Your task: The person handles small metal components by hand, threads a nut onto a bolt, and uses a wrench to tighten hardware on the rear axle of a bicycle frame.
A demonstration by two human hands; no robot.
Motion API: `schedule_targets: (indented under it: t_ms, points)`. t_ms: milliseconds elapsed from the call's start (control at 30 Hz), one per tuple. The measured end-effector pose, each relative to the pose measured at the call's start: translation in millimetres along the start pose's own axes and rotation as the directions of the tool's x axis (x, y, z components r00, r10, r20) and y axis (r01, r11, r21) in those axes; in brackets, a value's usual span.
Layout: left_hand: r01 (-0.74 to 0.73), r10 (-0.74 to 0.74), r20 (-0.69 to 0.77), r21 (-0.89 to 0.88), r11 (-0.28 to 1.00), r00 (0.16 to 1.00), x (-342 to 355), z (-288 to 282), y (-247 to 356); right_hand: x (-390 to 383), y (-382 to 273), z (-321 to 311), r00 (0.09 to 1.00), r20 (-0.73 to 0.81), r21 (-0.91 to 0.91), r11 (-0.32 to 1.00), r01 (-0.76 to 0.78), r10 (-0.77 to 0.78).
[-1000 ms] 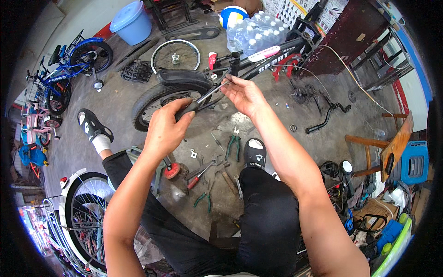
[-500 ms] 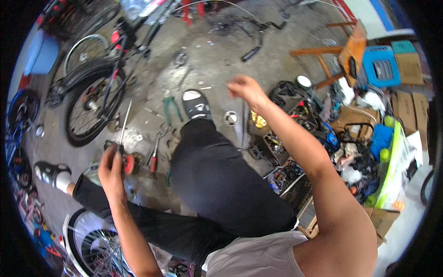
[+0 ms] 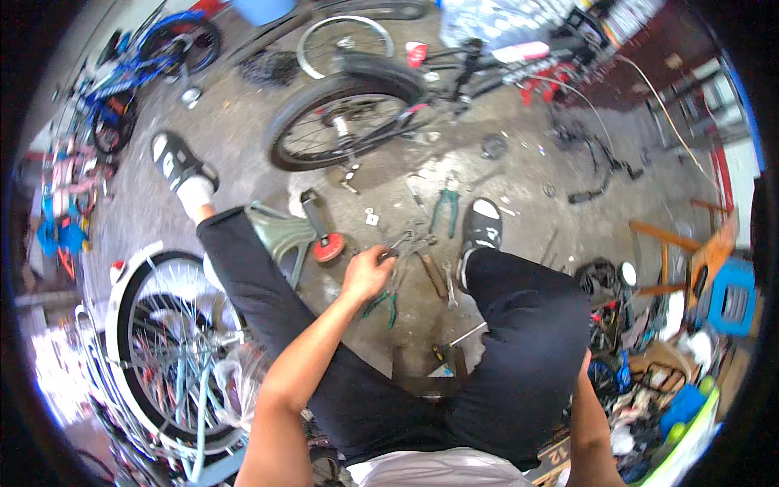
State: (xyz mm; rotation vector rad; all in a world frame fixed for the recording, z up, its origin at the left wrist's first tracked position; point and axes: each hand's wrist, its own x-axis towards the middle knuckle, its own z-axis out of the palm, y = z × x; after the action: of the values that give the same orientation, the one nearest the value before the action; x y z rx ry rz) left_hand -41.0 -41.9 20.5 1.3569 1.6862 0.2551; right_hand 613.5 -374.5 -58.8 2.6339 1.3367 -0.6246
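My left hand (image 3: 367,274) reaches down between my legs, its fingers closed round the end of a metal hand tool (image 3: 399,242) on the floor; the grip hides the handle. Just above lie green-handled pliers (image 3: 446,213), and below my fingers another green-handled tool (image 3: 393,310). A wooden-looking handle (image 3: 432,274) and a wrench (image 3: 451,286) lie to the right. My right hand (image 3: 585,363) is at the outer side of my right knee, mostly hidden by the leg, so its fingers do not show.
A bicycle wheel (image 3: 280,138) lies ahead. A red round piece (image 3: 328,247) rests beside a pale green stool (image 3: 280,234). A screwdriver (image 3: 460,341) lies between my legs. On the left stands a white-rimmed wheel (image 3: 122,325); a blue stool (image 3: 730,296) is at right.
My left hand has let go of the long-shafted tool and moved right onto the metal hand tool. My right hand has dropped back beside my knee. The view has swung left.
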Motion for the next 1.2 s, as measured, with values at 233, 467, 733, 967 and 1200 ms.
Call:
schedule_targets:
  t_ms: [233,467,733,967,1200]
  points:
    - [-0.075,0.076,0.018,-0.012,0.997,0.997,36,-27,-29,94,-193,-181,0.918,-0.228,0.235,0.897,0.374,-0.323]
    - [0.013,-0.022,0.044,0.193,0.981,0.999,46,-56,-63,1,-585,-362,0.763,-0.301,0.595,0.513,0.619,-0.572]
    - [-0.103,0.101,0.020,0.118,0.988,0.995,57,-68,-58,-96,-740,-279,0.222,-0.060,0.098,0.216,0.971,-0.973]
    - [-0.011,-0.008,0.075,0.248,0.969,0.997,70,-49,-79,-86,-749,-228,0.060,0.684,-0.022,0.061,0.998,-0.727]
    - [-0.227,0.226,0.013,0.105,0.968,0.974,68,-41,-93,-68,-782,-223,-0.058,0.393,0.031,-0.050,0.998,-0.918]
